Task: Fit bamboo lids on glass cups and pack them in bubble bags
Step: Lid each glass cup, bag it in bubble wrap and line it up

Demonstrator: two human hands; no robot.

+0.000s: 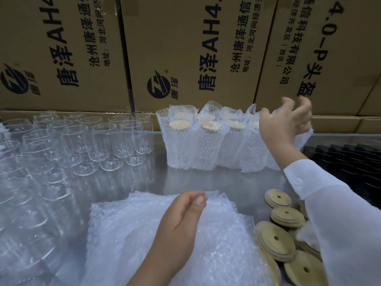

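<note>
Glass cups (103,141) stand bare in rows across the left of the frame, and a row of bagged cups (195,147), lidded, stands at upper centre before cardboard boxes (185,48). The right hand (284,124), blurred, meets the rightmost bagged cup with crooked fingers; whether it grips is unclear. The left hand (181,219) lies curled on flat bubble bags (127,234) at lower centre, thumb to forefinger, a pinch uncertain; loose bamboo lids (276,242) lie at lower right.

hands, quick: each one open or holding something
Left hand: fingers curled over the bubble bag stack; a pinch cannot be told.
Right hand: at the end bagged cup, blurred; grip cannot be told.
</note>
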